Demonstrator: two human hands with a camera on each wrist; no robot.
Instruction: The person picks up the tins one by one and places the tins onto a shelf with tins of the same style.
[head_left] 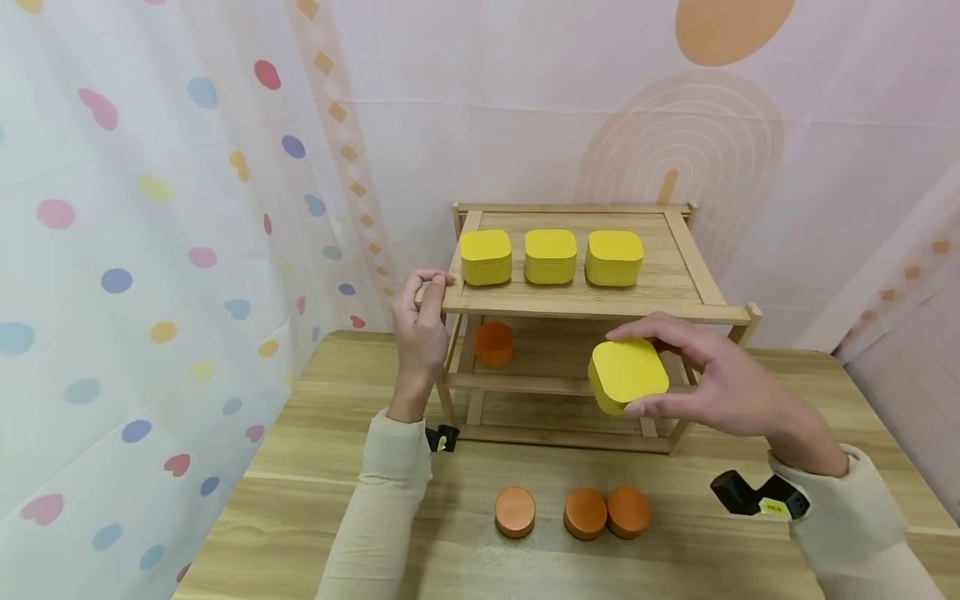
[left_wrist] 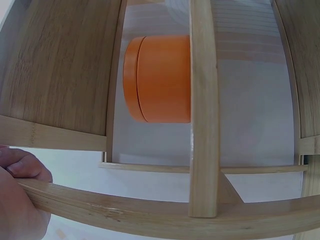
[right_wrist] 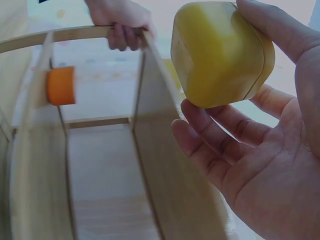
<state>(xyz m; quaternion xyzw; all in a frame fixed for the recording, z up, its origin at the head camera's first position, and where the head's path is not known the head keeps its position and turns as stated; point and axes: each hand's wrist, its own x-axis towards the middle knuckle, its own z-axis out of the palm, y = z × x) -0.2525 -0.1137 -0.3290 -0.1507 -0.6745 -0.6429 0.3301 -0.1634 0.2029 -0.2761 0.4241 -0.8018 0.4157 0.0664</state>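
Note:
My right hand [head_left: 723, 383] pinches a yellow square box [head_left: 628, 373] with rounded corners between thumb and fingers, in front of the wooden rack's right half. In the right wrist view the lid seam of this yellow box [right_wrist: 220, 55] shows. My left hand [head_left: 423, 321] grips the left end of the top shelf of the wooden rack [head_left: 585, 308]; in the left wrist view its curled fingers [left_wrist: 25, 165] lie round the side rail. Three yellow boxes [head_left: 551, 257] stand in a row on that top shelf. An orange round tin [head_left: 493, 343] sits on the middle shelf at the left.
Three orange round tins [head_left: 514, 512] lie on the wooden table [head_left: 300, 500] before the rack, two of them side by side at the right. A patterned curtain [head_left: 480, 108] hangs behind and to the left. The rack's lowest shelf [head_left: 562, 412] sits close above the table.

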